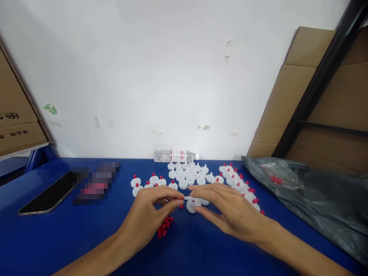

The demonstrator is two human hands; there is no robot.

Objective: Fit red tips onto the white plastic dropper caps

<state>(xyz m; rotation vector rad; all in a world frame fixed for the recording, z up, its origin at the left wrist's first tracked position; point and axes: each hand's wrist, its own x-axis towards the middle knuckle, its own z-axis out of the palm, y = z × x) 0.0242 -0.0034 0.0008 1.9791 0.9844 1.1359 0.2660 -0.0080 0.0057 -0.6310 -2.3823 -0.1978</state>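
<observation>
My left hand [151, 214] pinches a small red plug [181, 202] between thumb and forefinger, its tip right at the spout of a white cap [191, 206]. My right hand [227, 209] holds that white cap against the blue table [51, 237] with fingertips on its top. A small heap of loose red plugs [164, 226] lies just under my left hand. Behind both hands stand several white caps, some bare [184, 176] and some with red plugs fitted [240, 184].
A clear water bottle [176, 155] lies on its side by the white wall. A dark phone [47, 197] lies at the left. A grey plastic bag [310, 195] with more parts spreads at the right. Cardboard boxes [330, 99] lean at both sides.
</observation>
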